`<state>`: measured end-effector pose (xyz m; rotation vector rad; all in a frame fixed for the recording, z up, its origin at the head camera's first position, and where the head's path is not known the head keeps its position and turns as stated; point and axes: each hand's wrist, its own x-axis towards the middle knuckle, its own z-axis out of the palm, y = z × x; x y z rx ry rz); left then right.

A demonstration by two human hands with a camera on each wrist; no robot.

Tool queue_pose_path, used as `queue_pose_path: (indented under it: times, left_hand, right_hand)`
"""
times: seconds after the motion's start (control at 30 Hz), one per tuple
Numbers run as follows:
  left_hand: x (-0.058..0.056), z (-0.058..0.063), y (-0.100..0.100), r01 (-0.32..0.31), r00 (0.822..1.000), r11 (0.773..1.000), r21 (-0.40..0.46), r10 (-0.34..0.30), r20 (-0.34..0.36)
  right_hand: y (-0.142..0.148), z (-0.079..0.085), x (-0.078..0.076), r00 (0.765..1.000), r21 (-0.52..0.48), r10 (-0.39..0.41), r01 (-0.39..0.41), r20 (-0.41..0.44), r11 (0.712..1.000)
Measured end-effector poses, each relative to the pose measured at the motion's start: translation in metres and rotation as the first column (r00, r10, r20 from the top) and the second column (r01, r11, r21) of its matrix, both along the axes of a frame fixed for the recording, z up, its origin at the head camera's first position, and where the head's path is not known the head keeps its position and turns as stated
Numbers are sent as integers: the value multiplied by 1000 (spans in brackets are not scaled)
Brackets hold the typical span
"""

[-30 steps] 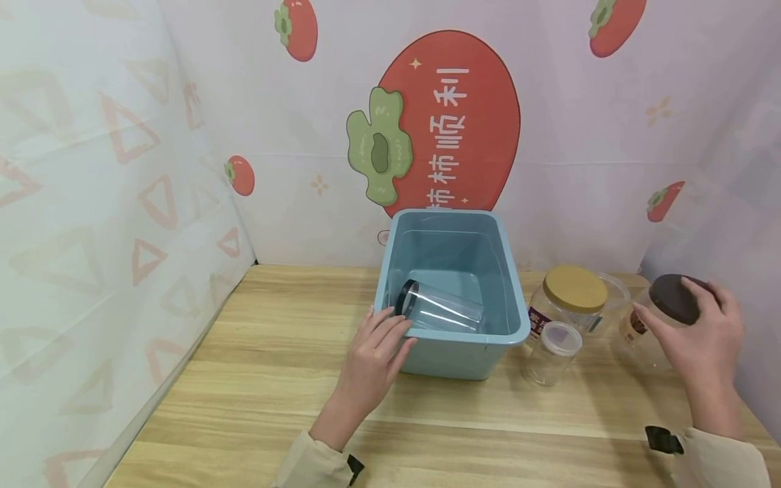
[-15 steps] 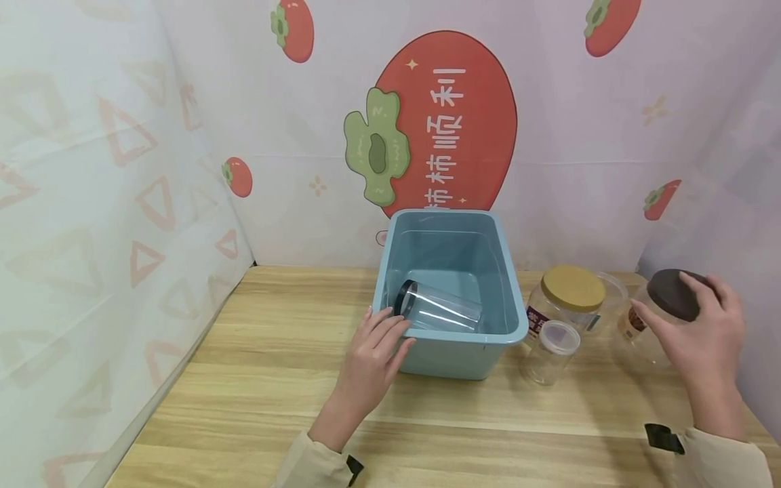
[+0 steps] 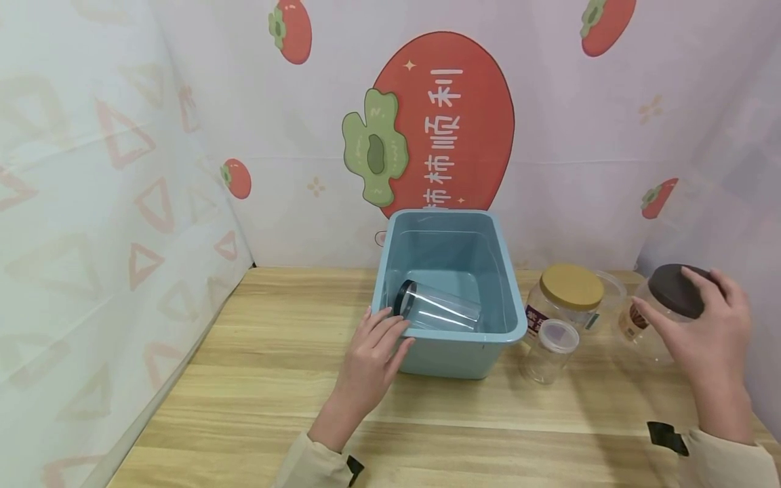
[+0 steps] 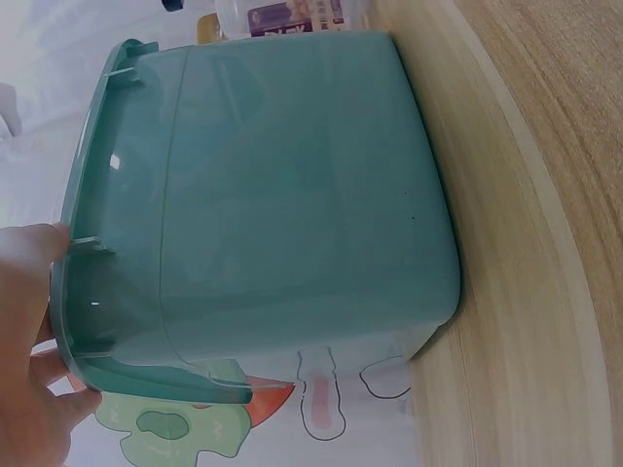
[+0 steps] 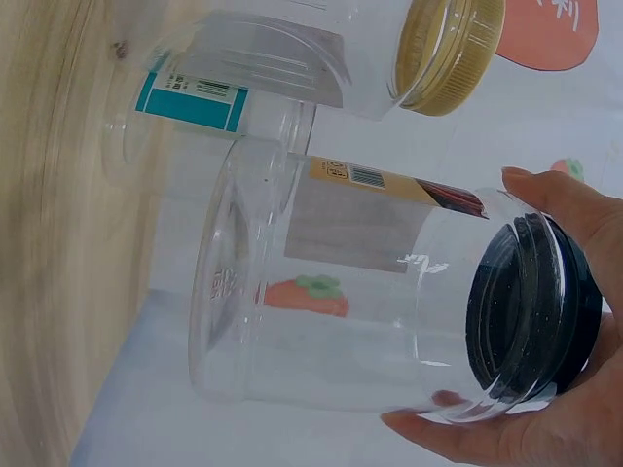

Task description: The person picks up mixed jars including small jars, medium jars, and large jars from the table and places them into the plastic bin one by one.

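Note:
On the right of the head view my right hand (image 3: 710, 325) grips a large clear jar with a dark lid (image 3: 677, 290) from above, near its lid. In the right wrist view thumb and fingers span the top of this labelled jar (image 5: 360, 292), and its base appears off the table. My left hand (image 3: 372, 366) holds the near left rim of a light blue plastic bin (image 3: 451, 356). The left wrist view has the fingers and thumb at the rim of the bin (image 4: 302, 204). Inside the bin a clear cylindrical jar with a black lid (image 3: 442, 305) lies on its side.
Right of the bin stand a jar with a gold lid (image 3: 572, 288) and a small clear jar with a whitish lid (image 3: 552, 352). Behind them is a clear container (image 3: 610, 291), partly hidden. A printed curtain (image 3: 293, 203) hangs behind the wooden table (image 3: 262, 379).
My right hand has raised the dark-lidded jar slightly and shifted it a little to the right. The left hand stays at the bin's rim. The head view has shifted slightly.

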<state>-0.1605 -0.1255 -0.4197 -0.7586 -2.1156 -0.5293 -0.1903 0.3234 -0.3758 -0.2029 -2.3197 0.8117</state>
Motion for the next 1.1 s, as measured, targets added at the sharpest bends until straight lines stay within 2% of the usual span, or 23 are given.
queue_pose_path:
  times: [0.23,0.37,0.6,0.8,0.93,1.1]
  left_hand:
    - [0,-1,0,7,1000,1000,16,-8,13]
    - [1,-1,0,13,999,999,42,-15,53]
    - [3,2,2,22,995,996,85,-30,96]
    - [4,2,1,31,989,992,124,-48,141]
    - [3,1,1,38,988,988,149,-59,142]
    - [4,2,2,42,988,985,166,-66,140]
  right_hand:
    - [1,4,3,999,-3,4,-4,-32,1000]
    - [0,6,4,999,8,1,-1,-36,1000]
    - [-4,11,4,1000,16,1,-1,11,1000]
    - [-5,14,2,1000,9,20,-20,1,1000]
    - [-4,15,2,999,35,42,-41,-16,999]
    - [-3,19,2,999,76,51,-51,5,996]
